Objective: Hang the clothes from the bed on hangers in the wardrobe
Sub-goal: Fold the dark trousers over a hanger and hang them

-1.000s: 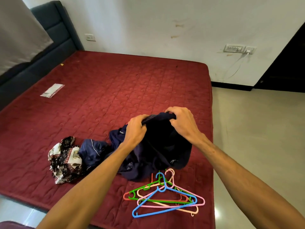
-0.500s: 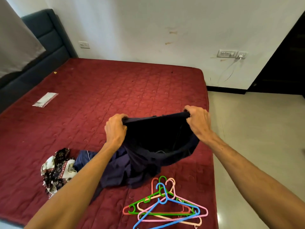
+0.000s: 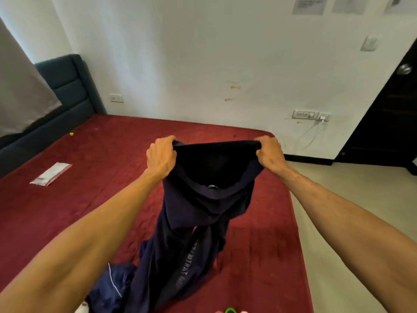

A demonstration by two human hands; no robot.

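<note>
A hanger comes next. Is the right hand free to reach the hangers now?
Probably not yet: the right hand grips the garment, as does the left hand. The hangers, barely in view, lie near.

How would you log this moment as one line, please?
left hand: grips garment rim | right hand: grips garment rim | garment: stretched open, held up over bed | hangers: on bed, untouched

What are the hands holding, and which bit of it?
The left hand and right hand grip the dark navy garment by its top edge, one at each end; the rest hangs down to the bed.
</note>
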